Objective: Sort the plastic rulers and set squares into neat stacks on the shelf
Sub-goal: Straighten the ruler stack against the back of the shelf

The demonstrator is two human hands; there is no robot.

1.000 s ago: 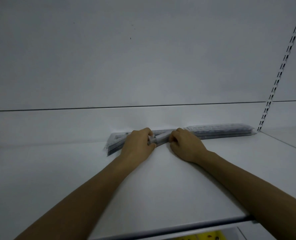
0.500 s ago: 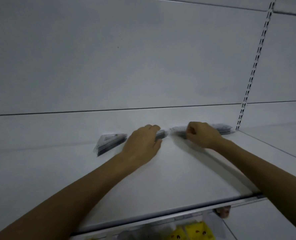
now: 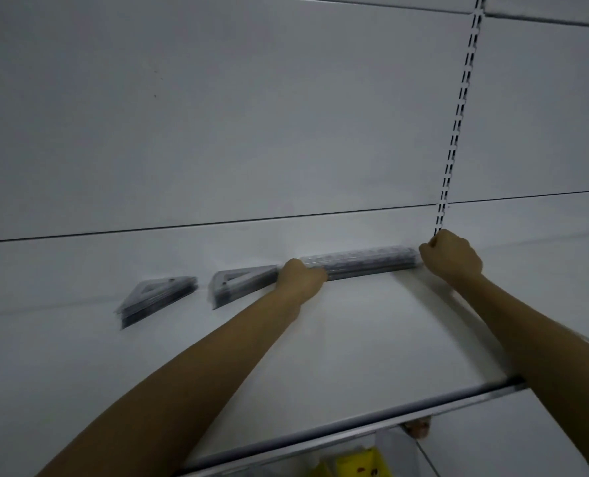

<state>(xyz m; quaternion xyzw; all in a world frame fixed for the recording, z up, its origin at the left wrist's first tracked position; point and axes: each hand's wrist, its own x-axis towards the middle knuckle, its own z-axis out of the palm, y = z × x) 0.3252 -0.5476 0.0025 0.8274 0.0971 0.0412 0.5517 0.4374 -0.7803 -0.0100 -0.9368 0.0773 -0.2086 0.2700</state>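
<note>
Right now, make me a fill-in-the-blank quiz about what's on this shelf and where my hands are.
1. The left hand grips the ____ end of the rulers.
2. The right hand is at the rulers' ____ end, its fingers curled.
3. The set squares form ____ separate stacks, both left of the rulers.
4. Every stack sits at the ____ of the shelf, against the wall panel.

Missing words: left; right; two; back.

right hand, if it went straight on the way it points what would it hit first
Most likely the right end of the ruler stack, which the right hand seems to be touching. The back wall is close behind that, though depth is hard to judge here.
</note>
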